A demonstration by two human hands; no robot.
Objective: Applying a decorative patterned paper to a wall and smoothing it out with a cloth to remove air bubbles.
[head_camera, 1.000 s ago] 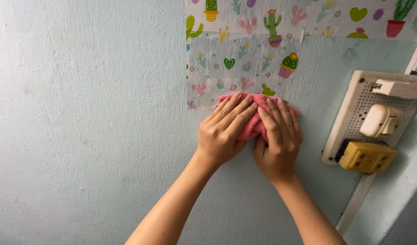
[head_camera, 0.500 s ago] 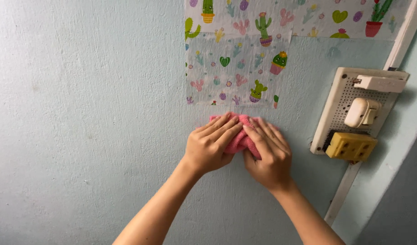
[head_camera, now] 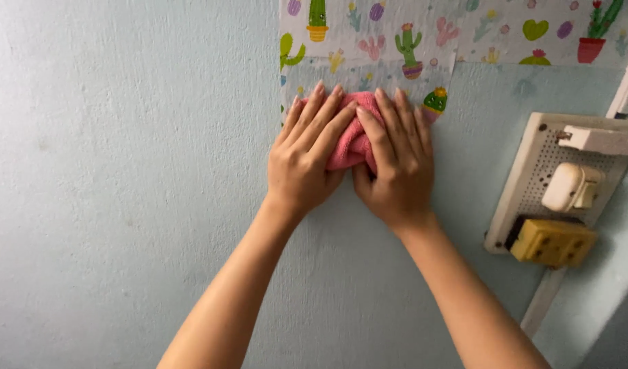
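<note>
A bunched pink cloth (head_camera: 349, 140) is pressed flat against a pale blue wall (head_camera: 123, 191). My left hand (head_camera: 306, 157) lies over its left half and my right hand (head_camera: 394, 160) over its right half, fingers pointing up and side by side. The cloth sits on the lower edge of a translucent sticker sheet (head_camera: 369, 72) printed with colourful cacti and hearts. Most of that lower sheet is hidden under my hands.
A wider cactus-print strip (head_camera: 505, 27) runs along the top of the wall. At the right, a white perforated socket board (head_camera: 533, 184) carries a white plug (head_camera: 567, 188) and a yellow adapter (head_camera: 552, 242). A white cable duct (head_camera: 546, 301) runs down from the board.
Both hands slid the pink cloth down the sticker sheet, then back up to its upper part. The view has shifted closer.
</note>
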